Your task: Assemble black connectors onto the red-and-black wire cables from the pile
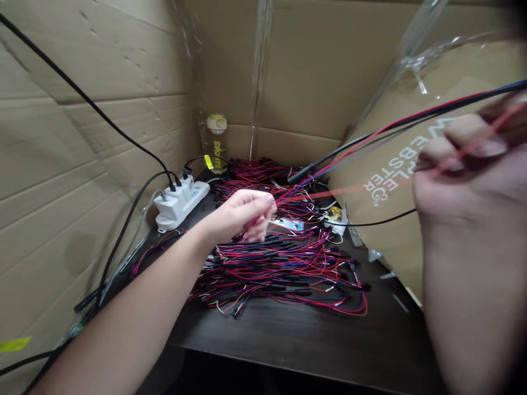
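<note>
My left hand [249,214] is closed in a fist around a bundle of thin red, blue and black wires [382,130] above the dark table. The bundle stretches up to the right, past my other hand, and a black sleeve [300,174] hangs from it near my fist. At the right edge my right hand [465,156], blurred, is closed on a red wire [340,192] pulled taut between both hands. Below, several rows of red, blue and black wires [272,269] with black connectors lie on the table.
A white power strip [177,206] with black plugs stands at the left. Behind it is a clear bottle [216,145] with a cream lid. Cardboard walls [304,71] enclose the table [288,334], and a printed cardboard panel [395,181] leans at the right. Black cables run along the left.
</note>
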The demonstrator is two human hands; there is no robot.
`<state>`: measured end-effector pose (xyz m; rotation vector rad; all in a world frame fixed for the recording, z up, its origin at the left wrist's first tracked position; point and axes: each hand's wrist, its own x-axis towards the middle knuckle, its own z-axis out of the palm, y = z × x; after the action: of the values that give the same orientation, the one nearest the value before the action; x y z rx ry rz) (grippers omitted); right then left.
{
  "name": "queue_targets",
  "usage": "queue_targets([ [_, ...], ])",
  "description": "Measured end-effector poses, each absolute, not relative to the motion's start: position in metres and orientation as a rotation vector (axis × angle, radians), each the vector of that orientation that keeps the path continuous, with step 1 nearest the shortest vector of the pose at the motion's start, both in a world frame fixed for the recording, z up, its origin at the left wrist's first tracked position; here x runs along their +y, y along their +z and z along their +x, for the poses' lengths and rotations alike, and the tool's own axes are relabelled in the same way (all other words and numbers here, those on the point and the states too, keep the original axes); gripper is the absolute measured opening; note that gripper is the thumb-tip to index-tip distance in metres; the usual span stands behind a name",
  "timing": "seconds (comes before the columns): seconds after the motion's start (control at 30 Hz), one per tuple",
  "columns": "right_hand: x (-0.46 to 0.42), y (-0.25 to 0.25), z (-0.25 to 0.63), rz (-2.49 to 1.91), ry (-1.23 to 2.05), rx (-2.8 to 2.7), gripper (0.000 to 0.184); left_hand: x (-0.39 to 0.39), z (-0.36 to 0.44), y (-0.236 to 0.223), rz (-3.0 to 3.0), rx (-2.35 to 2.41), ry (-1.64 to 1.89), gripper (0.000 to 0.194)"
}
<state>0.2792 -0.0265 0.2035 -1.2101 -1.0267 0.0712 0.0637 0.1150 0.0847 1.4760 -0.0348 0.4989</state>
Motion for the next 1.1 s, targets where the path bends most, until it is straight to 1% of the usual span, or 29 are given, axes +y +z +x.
queue_targets([
  [0.07, -0.012, 0.199, 0.285, -1.061, 0.072, -0.923, 0.031, 0.128, 0.059, 0.085, 1.444, 0.085, 0.547, 0.037],
  [0.13, 0.004, 0.185, 0.295, -0.943, 0.146, -0.752, 0.031, 0.144, 0.055, 0.086, 1.493, 0.224, 0.629, 0.030],
  [0.3, 0.033, 0.136, 0.320, -1.116, 0.381, -0.474, 0.024, 0.177, 0.050, 0.078, 1.592, 0.748, 0.793, 0.021],
  [0.4, 0.037, 0.110, 0.325, -1.188, 0.459, -0.452, 0.016, 0.186, 0.049, 0.070, 1.580, 0.925, 0.863, 0.003],
  [0.53, 0.032, 0.088, 0.329, -1.210, 0.518, -0.426, 0.012, 0.194, 0.048, 0.061, 1.564, 0.960, 0.893, 0.018],
  [0.6, 0.027, 0.086, 0.332, -1.179, 0.546, -0.422, 0.009, 0.196, 0.050, 0.060, 1.570, 0.925, 0.926, 0.021],
  [0.7, 0.021, 0.092, 0.333, -1.102, 0.592, -0.446, 0.008, 0.196, 0.053, 0.061, 1.566, 0.802, 1.071, 0.025],
  [0.83, 0.022, 0.095, 0.332, -1.064, 0.632, -0.542, 0.010, 0.201, 0.056, 0.059, 1.515, 0.636, 1.229, 0.021],
  [0.9, 0.028, 0.087, 0.333, -1.135, 0.644, -0.562, 0.010, 0.209, 0.055, 0.052, 1.647, 0.740, 1.245, 0.021],
  [0.97, 0.034, 0.075, 0.336, -1.243, 0.643, -0.558, 0.014, 0.219, 0.053, 0.041, 1.928, 0.975, 1.166, 0.021],
  [1.03, 0.038, 0.062, 0.340, -1.358, 0.622, -0.569, 0.020, 0.227, 0.051, 0.030, 2.015, 1.069, 1.109, 0.015],
  [1.1, 0.041, 0.049, 0.346, -1.459, 0.575, -0.602, 0.022, 0.231, 0.050, 0.021, 2.091, 1.107, 1.044, 0.012],
])
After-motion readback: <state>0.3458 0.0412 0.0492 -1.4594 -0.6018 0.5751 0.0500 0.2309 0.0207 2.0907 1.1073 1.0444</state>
